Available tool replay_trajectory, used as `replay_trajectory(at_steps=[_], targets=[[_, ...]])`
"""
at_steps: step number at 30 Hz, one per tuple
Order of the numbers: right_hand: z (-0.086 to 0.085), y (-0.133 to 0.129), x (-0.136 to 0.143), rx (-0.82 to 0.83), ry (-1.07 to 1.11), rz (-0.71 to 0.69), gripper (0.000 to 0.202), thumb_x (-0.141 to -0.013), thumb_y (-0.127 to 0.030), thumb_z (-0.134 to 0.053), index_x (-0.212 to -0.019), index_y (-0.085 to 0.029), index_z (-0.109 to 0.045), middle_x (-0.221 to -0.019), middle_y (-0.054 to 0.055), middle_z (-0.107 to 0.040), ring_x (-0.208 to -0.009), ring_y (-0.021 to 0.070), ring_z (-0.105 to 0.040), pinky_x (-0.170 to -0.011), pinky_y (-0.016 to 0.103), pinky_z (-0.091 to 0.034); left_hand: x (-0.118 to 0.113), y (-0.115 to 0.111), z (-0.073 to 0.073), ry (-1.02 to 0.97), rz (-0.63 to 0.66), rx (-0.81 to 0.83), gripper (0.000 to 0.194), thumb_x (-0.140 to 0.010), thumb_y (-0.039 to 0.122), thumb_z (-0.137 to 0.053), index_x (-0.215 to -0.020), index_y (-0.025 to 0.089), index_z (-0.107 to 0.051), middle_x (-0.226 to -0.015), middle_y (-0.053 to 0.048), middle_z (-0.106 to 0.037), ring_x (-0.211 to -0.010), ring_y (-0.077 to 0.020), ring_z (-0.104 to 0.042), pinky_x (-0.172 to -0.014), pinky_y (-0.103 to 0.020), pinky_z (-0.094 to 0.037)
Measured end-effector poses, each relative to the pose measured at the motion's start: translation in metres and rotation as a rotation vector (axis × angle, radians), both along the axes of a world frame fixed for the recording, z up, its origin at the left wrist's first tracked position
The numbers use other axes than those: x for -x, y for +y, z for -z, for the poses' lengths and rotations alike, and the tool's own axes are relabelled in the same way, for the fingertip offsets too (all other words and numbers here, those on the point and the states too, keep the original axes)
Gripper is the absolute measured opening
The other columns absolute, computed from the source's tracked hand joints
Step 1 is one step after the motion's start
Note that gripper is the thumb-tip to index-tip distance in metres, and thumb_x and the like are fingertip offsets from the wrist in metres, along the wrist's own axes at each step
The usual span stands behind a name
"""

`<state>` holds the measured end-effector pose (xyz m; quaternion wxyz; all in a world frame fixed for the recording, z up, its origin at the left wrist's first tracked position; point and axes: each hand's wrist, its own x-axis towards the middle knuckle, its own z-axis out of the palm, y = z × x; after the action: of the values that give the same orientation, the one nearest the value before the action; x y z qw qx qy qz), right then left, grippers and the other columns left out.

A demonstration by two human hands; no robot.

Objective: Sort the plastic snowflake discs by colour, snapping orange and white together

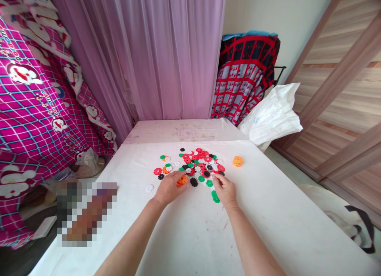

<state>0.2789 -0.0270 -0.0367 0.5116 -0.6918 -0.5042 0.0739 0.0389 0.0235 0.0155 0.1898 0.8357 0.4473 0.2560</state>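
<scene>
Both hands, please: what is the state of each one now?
Left hand: partly closed, apparently holding orange discs.
Right hand: curled; whether it holds anything cannot be told.

scattered discs (201,154) crowd the middle of the surface (274,212), blocking a low sweep. a narrow gap parts them from the orange stack (237,161); wider room lies to its right.

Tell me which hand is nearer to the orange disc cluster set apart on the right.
Right. The right hand is left of the orange disc cluster and closer to the camera, not touching it; the left hand is much farther left, at other orange discs.
</scene>
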Motion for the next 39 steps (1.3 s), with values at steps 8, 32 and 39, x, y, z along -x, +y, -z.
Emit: replay_trajectory(at_steps=[8, 32, 39], targets=[[0.002, 0.000, -0.002, 0.013, -0.007, -0.017, 0.043, -0.082, -0.056, -0.050, -0.084, -0.022, -0.078, -0.071, 0.006, -0.076, -0.063, 0.0204, -0.069, -0.064, 0.029, -0.054, 0.004, -0.002, -0.001, -0.052, 0.004, 0.035, 0.036, -0.083, 0.030, -0.061, -0.117, 0.025, -0.070, -0.119, -0.006, -0.072, -0.105, -0.0221, -0.069, -0.096, -0.033, -0.054], [0.016, 0.000, -0.013, -0.030, -0.024, -0.073, 0.037, -0.087, -0.051, -0.056, -0.089, -0.021, -0.079, -0.075, 0.005, -0.077, -0.061, 0.0176, -0.069, -0.063, 0.024, -0.055, 0.038, 0.061, -0.014, 0.569, -0.309, 0.086, 0.043, -0.082, 0.055, -0.060, -0.110, 0.025, -0.073, -0.116, -0.013, -0.068, -0.113, -0.0324, -0.061, -0.097, -0.042, -0.044], [0.011, 0.000, -0.011, -0.026, -0.011, -0.068, 0.037, -0.085, -0.051, -0.056, -0.086, -0.021, -0.078, -0.073, 0.005, -0.076, -0.060, 0.0176, -0.068, -0.062, 0.024, -0.054, 0.035, 0.063, -0.025, 0.579, -0.319, 0.156, 0.045, -0.084, 0.053, -0.054, -0.116, 0.025, -0.069, -0.121, -0.011, -0.068, -0.114, -0.0304, -0.062, -0.098, -0.041, -0.044]])
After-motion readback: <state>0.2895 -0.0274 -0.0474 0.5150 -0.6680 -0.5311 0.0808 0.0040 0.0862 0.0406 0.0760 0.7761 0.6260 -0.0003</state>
